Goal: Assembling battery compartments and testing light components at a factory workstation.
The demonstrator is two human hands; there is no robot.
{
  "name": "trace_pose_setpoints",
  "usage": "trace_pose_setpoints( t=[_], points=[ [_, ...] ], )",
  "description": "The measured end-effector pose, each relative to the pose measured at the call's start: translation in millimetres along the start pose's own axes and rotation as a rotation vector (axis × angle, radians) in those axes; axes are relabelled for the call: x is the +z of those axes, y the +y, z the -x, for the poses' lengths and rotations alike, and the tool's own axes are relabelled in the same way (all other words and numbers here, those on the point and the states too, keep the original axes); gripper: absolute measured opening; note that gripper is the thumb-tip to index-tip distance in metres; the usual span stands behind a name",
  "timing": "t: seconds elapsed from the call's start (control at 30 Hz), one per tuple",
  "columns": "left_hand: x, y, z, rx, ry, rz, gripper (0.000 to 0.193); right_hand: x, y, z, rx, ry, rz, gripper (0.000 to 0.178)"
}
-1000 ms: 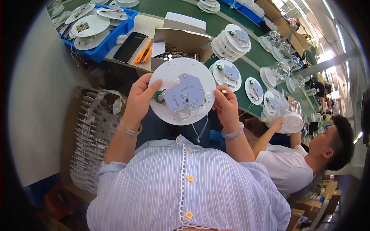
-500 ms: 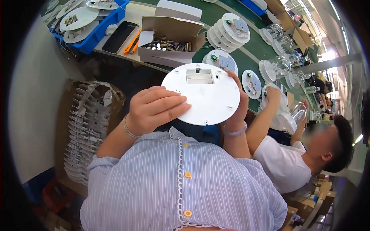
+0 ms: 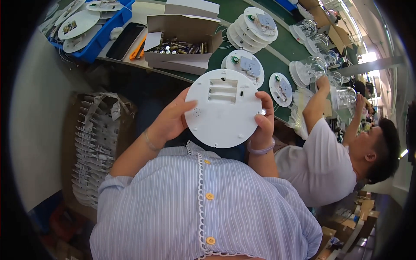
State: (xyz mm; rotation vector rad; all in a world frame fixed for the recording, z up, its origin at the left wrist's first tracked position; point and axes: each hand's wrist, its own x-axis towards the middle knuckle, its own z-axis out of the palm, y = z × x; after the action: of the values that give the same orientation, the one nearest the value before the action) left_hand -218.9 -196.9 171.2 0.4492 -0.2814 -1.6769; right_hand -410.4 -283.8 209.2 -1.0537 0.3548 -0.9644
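Note:
A round white plastic base [image 3: 223, 123] is held up in front of me, its battery compartment [image 3: 222, 92] facing me with bare slots. My left hand [image 3: 173, 117] grips its left edge, thumb over the face near a patch of small holes, the other fingers mostly hidden behind. My right hand [image 3: 265, 121] is closed on the right edge, fingers bent by the rim. A small shiny silver thing [image 3: 263, 112] shows between its fingers; I cannot tell what it is.
Beyond the base is a cardboard box of batteries [image 3: 184, 47], beside an orange cutter [image 3: 138, 48] and a black phone [image 3: 125, 41]. A blue bin [image 3: 93, 50] holds white discs. Stacked bases [image 3: 253, 32] stand farther back. At right, a co-worker [image 3: 323, 160] handles clear-domed items.
The base has tilted to face me more fully and turned slightly. My left hand has slid from its face to the left edge. The co-worker's arms have moved farther away.

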Motion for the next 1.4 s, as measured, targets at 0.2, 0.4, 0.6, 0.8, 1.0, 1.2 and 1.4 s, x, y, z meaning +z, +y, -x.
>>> trace_pose_setpoints(
  t=[0.2, 0.4, 0.6, 0.8, 1.0, 1.2, 1.4],
  points=[
    [-13, 3, 2, 0.004, 0.104, -0.036, 0.04, -20, 7, -12, 0.019, -0.036, 0.216, 0.052],
    [-18, -3, 6, 0.129, 0.226, -0.308, 0.04, -7, 10, -9, -0.122, 0.12, 0.502, 0.022],
    [-10, -12, 6, 0.093, 0.236, -0.382, 0.041, 13, 12, -21, -0.277, -0.089, 1.11, 0.02],
    [-8, -14, 4, 0.087, 0.204, -0.482, 0.043, 13, 18, -30, -0.424, -0.12, 1.235, 0.031],
    [-3, -16, 6, 0.16, 0.175, -0.662, 0.044, 38, 24, -32, -0.321, -0.076, 1.263, 0.021],
    [1, -14, 8, 0.144, 0.191, -0.638, 0.042, 36, 31, -30, -0.571, -0.306, 1.465, 0.026],
    [1, -11, 6, 0.121, 0.233, -0.557, 0.04, 30, 34, -34, -0.55, -0.189, 1.543, 0.033]
  ],
)
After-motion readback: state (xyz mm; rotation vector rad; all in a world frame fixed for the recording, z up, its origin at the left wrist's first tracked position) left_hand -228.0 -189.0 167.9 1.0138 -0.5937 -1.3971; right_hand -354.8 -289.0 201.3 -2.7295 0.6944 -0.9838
